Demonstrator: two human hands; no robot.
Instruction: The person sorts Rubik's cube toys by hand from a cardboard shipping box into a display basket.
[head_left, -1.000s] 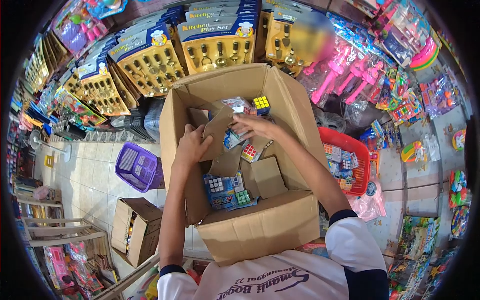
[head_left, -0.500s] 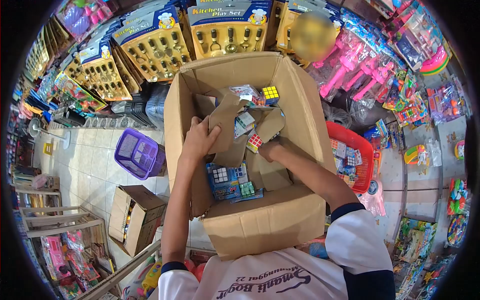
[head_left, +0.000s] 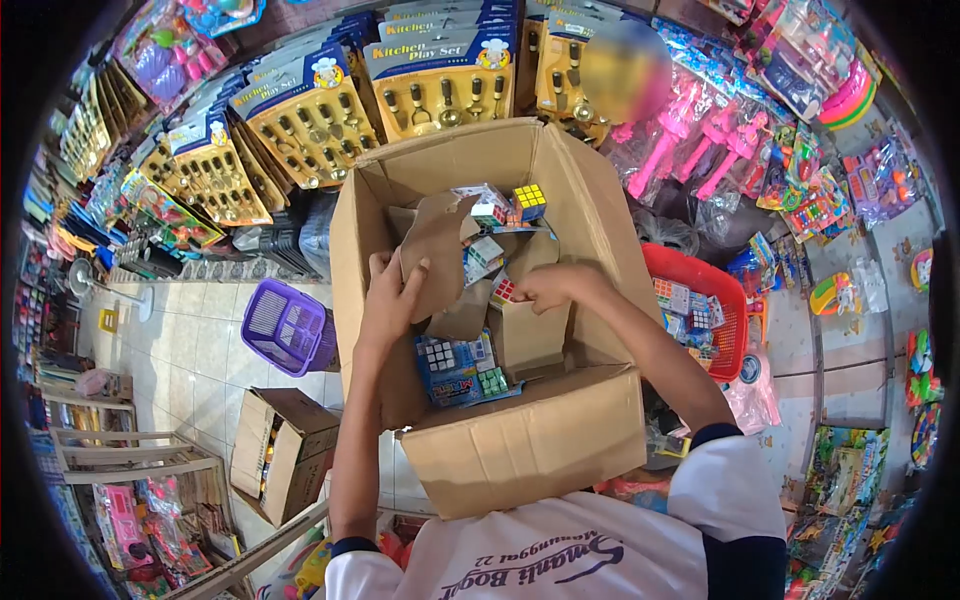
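- The large open brown cardboard box (head_left: 520,440) holds loose cardboard divider pieces and small cube puzzles.
- The left hand (head_left: 392,295), inside the box at its left wall, has its fingers (head_left: 416,275) closed over the edge of a bent brown cardboard divider piece (head_left: 437,250).
- The right hand (head_left: 553,287), at the box's middle, curls its fingers around a flat cardboard panel (head_left: 527,335), beside a small cube puzzle (head_left: 508,291).
- A blue carded puzzle pack (head_left: 460,368) lies on the box's floor, below both hands.

Purple basket (head_left: 283,327) on tiled floor, red basket (head_left: 722,295) (cube toys inside), kitchen play sets (head_left: 440,85) behind.
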